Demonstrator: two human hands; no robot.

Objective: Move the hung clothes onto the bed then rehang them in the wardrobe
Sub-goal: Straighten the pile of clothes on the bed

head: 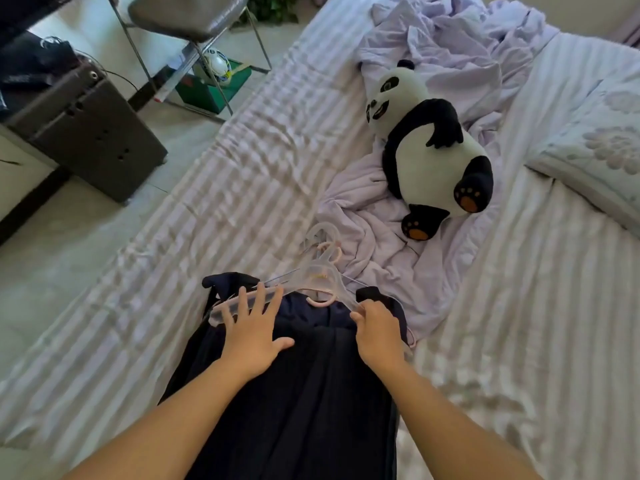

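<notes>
Dark navy clothes (311, 393) lie in a stack on the striped bed (214, 209), still on their pale pink and clear plastic hangers (322, 271), whose hooks point away from me. My left hand (252, 330) lies flat with spread fingers on the clothes and the left end of a hanger. My right hand (377, 334) has its fingers curled round the right arm of a hanger at the garment's shoulder. No wardrobe is in view.
A plush panda (429, 147) lies on a crumpled lilac sheet (374, 230) just beyond the hangers. A flowered pillow (595, 161) is at the right. On the floor to the left stand a dark box (97, 133), a chair (194, 19) and a ball (216, 65).
</notes>
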